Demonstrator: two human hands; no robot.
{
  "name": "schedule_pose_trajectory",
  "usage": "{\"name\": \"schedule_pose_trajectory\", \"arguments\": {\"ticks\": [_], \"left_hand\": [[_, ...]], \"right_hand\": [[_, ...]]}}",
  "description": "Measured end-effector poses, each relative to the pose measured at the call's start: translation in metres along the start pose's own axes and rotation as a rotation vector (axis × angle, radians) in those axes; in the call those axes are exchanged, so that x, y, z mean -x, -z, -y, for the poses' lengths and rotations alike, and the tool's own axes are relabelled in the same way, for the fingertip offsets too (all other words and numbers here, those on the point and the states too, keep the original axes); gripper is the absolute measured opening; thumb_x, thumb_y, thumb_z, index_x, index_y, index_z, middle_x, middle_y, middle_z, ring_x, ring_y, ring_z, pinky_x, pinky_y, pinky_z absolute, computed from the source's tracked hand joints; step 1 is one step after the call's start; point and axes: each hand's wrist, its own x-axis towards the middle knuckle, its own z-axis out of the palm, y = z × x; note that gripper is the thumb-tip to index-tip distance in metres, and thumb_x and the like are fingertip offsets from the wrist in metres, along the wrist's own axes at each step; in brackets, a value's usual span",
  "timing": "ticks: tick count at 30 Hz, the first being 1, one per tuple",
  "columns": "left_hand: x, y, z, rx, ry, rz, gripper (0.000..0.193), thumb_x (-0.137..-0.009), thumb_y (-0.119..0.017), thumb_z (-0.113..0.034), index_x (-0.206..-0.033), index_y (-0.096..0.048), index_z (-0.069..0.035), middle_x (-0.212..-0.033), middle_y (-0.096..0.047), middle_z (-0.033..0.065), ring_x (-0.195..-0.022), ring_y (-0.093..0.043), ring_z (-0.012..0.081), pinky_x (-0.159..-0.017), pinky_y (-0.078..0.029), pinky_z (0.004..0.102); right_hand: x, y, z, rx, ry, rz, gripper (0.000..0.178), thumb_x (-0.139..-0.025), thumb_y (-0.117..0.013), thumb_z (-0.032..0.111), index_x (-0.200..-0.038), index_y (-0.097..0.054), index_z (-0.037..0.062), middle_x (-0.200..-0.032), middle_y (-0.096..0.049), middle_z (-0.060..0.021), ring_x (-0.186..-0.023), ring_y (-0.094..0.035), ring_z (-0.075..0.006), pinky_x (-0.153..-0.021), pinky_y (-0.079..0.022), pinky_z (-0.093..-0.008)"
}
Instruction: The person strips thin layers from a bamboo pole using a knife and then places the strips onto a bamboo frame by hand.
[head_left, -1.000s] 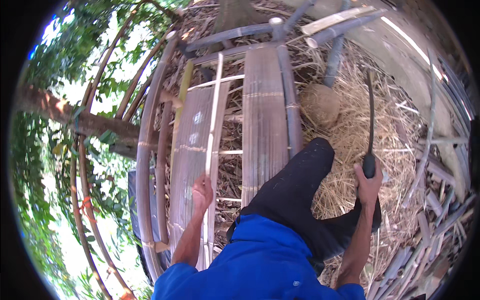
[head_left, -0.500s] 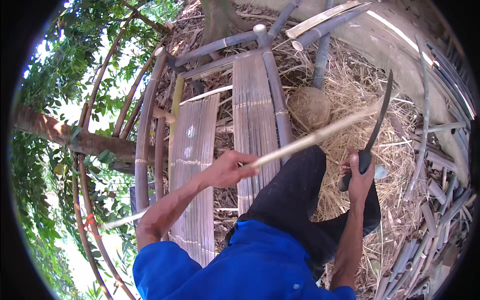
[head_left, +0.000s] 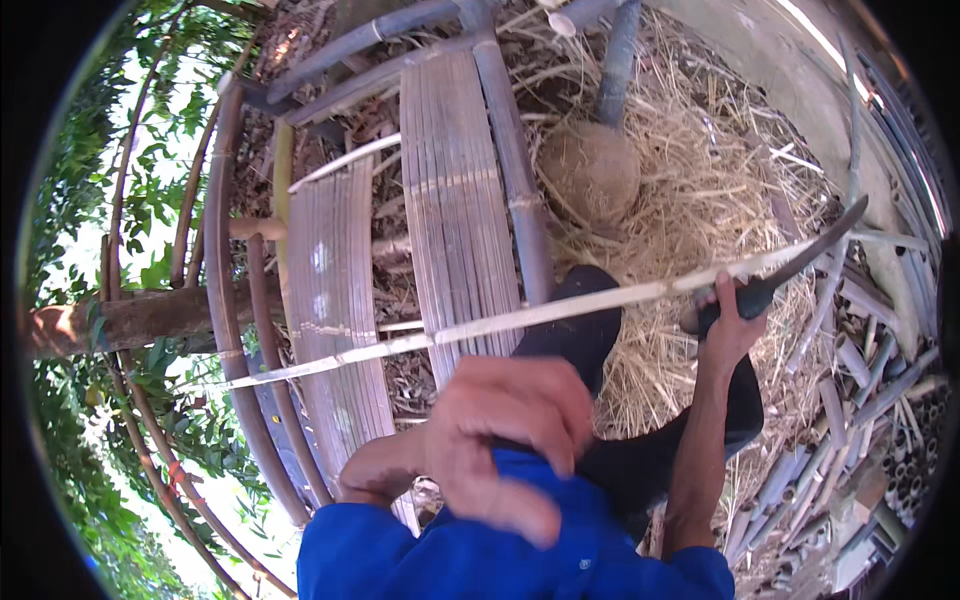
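Observation:
In my right hand (head_left: pixel 733 325) is the dark handle of a long curved knife (head_left: pixel 818 245), its blade pointing up to the right. A long pale bamboo strip (head_left: pixel 560 309) crosses the view from the far left to that same hand. Its right part lies by the raised finger and the blade; whether the fingers pinch it is unclear. My left hand (head_left: pixel 510 430) is lifted close to the camera, blurred, in front of my blue shirt. Its fingers are bent with the thumb apart, and nothing shows in them. The strip passes beyond it.
A bamboo bench with two slatted panels (head_left: pixel 455 200) stands left of my dark-trousered legs. A round wooden block (head_left: pixel 590 178) sits among straw shavings (head_left: pixel 690 190). Cut bamboo pieces (head_left: pixel 800 510) are piled at the right, beside a low wall. Trees and poles line the left.
My left hand has let go of the bamboo strip and come up toward the camera. The strip now extends far to the left. My right hand and knife have tilted rightward; the view has shifted.

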Motion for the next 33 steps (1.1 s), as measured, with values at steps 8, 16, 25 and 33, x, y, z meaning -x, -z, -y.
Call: {"name": "schedule_pose_trajectory", "arguments": {"ticks": [8, 16, 25, 33], "left_hand": [[-0.001, -0.049, -0.020, 0.553, -0.339, -0.069, 0.042, -0.090, -0.070, -0.038, -0.066, -0.054, -0.008, -0.068, -0.057, 0.0031, -0.052, -0.055, 0.0119, -0.044, -0.043, 0.0283], [0.127, 0.007, 0.066, 0.455, 0.661, -0.189, 0.058, -0.095, -0.063, -0.052, -0.126, -0.061, -0.003, -0.109, -0.069, 0.0207, -0.097, -0.069, 0.0301, -0.081, -0.056, 0.0388], [0.148, 0.103, 0.061, 0.164, -0.316, -1.191, 0.058, -0.106, -0.036, -0.053, -0.088, -0.065, -0.006, -0.070, -0.067, 0.0144, -0.072, -0.069, 0.0303, -0.073, -0.061, 0.0455], [0.054, 0.109, -0.126, 0.157, -0.844, -0.680, 0.047, -0.099, -0.055, -0.045, -0.067, -0.056, -0.010, -0.048, -0.044, 0.0020, -0.039, -0.039, 0.0124, -0.035, -0.030, 0.0288]], "right_hand": [[0.012, 0.003, 0.005, 0.072, 0.024, -0.047, 0.033, -0.088, -0.077, 0.001, -0.109, -0.051, 0.0009, -0.084, -0.061, -0.0066, -0.059, -0.055, -0.0120, -0.052, -0.051, -0.0284], [0.029, 0.003, 0.014, 0.097, 0.141, -0.027, 0.034, -0.085, -0.080, 0.003, -0.105, -0.052, 0.0017, -0.083, -0.061, -0.0062, -0.057, -0.056, -0.0113, -0.048, -0.050, -0.0273], [0.034, 0.016, 0.025, 0.164, 0.093, 0.107, 0.038, -0.087, -0.081, 0.009, -0.108, -0.051, -0.0005, -0.077, -0.061, -0.0058, -0.051, -0.056, -0.0104, -0.045, -0.046, -0.0262], [0.101, 0.051, 0.001, 0.850, 0.336, 0.375, 0.046, -0.091, -0.074, 0.028, -0.126, -0.055, 0.0056, -0.097, -0.070, -0.0199, -0.090, -0.070, -0.0394, -0.078, -0.055, -0.0462]]}}
